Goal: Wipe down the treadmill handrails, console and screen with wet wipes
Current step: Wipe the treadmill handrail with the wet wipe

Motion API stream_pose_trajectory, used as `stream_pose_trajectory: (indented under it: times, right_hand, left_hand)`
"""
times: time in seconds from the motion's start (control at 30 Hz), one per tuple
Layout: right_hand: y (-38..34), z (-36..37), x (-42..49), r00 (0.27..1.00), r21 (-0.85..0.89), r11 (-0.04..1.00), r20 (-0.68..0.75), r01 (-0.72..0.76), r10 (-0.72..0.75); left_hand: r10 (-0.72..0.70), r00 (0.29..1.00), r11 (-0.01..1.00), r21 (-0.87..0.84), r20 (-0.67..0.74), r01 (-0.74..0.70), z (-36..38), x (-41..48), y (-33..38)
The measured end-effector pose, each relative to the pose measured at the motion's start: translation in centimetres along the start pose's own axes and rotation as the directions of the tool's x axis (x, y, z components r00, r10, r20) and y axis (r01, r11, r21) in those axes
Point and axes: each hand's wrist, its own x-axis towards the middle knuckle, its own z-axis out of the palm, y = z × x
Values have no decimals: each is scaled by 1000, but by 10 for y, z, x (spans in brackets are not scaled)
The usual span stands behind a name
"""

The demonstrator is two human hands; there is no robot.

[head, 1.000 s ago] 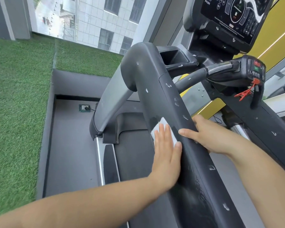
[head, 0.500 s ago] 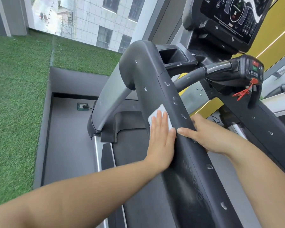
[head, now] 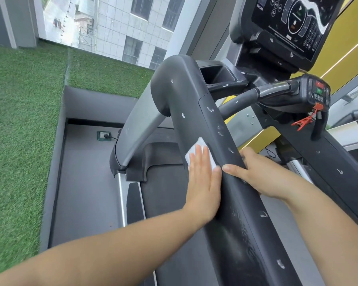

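Note:
The wide dark left handrail (head: 196,112) of the treadmill runs from the lower right up to the middle, speckled with white spots. My left hand (head: 203,182) presses a white wet wipe (head: 201,147) flat against the rail's left side, fingers straight. My right hand (head: 254,172) grips the rail from the right, thumb over the top. The console with its screen (head: 291,23) stands at the upper right, marked with a white smear.
A grey cross grip with a button pod (head: 316,93) and a red safety clip (head: 306,120) sits below the console. The right handrail (head: 339,168) runs along the right edge. The treadmill belt (head: 163,186) lies below, green turf (head: 19,120) to the left.
My left hand has slid the wipe a little further up the handrail. My right hand has kept its grip in about the same place.

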Motion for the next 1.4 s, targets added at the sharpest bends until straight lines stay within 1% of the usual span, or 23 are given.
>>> stream_pose_trajectory:
  times: [0.07, 0.13, 0.2, 0.3, 0.33, 0.37, 0.47, 0.53, 0.6, 0.67, 0.7, 0.77, 0.83, 0.87, 0.93, 1.0, 1.07, 1.13, 1.23, 1.3, 1.4]
  right_hand:
    - [0, 0, 0, 1000, 1, 1000, 4, 2, -2]
    - [0, 0, -1, 1000, -29, 1000, -1, 6, -6]
    - [-2, 1, -2, 1000, -56, 998, -8, 10, -10]
    - [-3, 1, -3, 1000, -60, 998, -13, 1, -2]
    - [-3, 1, -4, 1000, -69, 998, -13, -2, 1]
    - [-3, 1, -4, 1000, -83, 997, -14, 1, -2]
    - [-7, 2, -8, 1000, -116, 993, -15, 4, -6]
    - [-8, 2, -10, 1000, -133, 991, -17, -2, 0]
    - [-10, -1, -11, 1000, -136, 990, 9, -19, 20]
    - [-12, -8, -9, 999, -91, 995, 29, -40, 43]
    - [-14, -12, -6, 998, -76, 996, 27, -54, 56]
    - [-16, -21, 5, 998, -63, 996, -41, -58, 56]
    - [-20, -25, 18, 992, -39, 998, -117, -47, 42]
    - [-24, -26, 23, 991, -38, 999, -128, -39, 34]
    - [-31, -25, 33, 995, -51, 998, -101, -25, 20]
    - [-37, -23, 40, 996, -92, 995, -86, -31, 23]
    - [-39, -23, 44, 996, -158, 987, -84, -43, 30]
    - [-39, -25, 44, 997, -166, 985, -63, -52, 42]
    - [-39, -27, 44, 998, -117, 992, -38, -50, 45]
    - [-39, -27, 44, 999, -131, 991, -31, -40, 36]
    - [-40, -26, 43, 999, -150, 988, -37, -31, 26]
  left_hand:
    - [74, 997, 996, 39, 31, -76, 6, -29, -3]
    - [117, 993, 989, 84, 35, -119, 6, -31, -14]
    - [100, 995, 988, 112, 18, -102, 0, -7, -16]
    - [-34, 999, 999, 5, -21, 34, -9, 30, -9]
    - [-67, 998, 997, -29, -20, 67, -8, 30, -7]
    - [-69, 998, 997, -44, -13, 68, -7, 22, -5]
    - [64, 997, 997, 34, 51, -66, 2, -28, -4]
    - [102, 992, 991, 80, 77, -108, 3, -35, -10]
    - [69, 996, 993, 94, 55, -74, -3, -9, -10]
    - [-12, 1000, 999, 50, 15, 12, -9, 20, -5]
    - [-32, 999, 998, 47, 7, 31, -10, 26, -2]
    - [8, 1000, 997, 82, 20, -10, -8, 19, 3]
    - [71, 994, 991, 107, 80, -80, -4, -10, 4]
    - [83, 990, 989, 114, 110, -95, -3, -24, 3]
    - [95, 987, 983, 142, 131, -113, -3, -33, -1]
    - [74, 989, 982, 164, 124, -94, -7, -15, 0]
    - [31, 997, 986, 159, 65, -41, -10, 11, 3]
    - [8, 1000, 987, 163, 30, -13, -9, 18, 7]
    - [65, 994, 983, 167, 88, -79, 0, -17, 9]
    - [105, 985, 974, 185, 137, -129, 3, -44, 6]
    - [107, 984, 964, 228, 145, -138, 0, -35, -1]
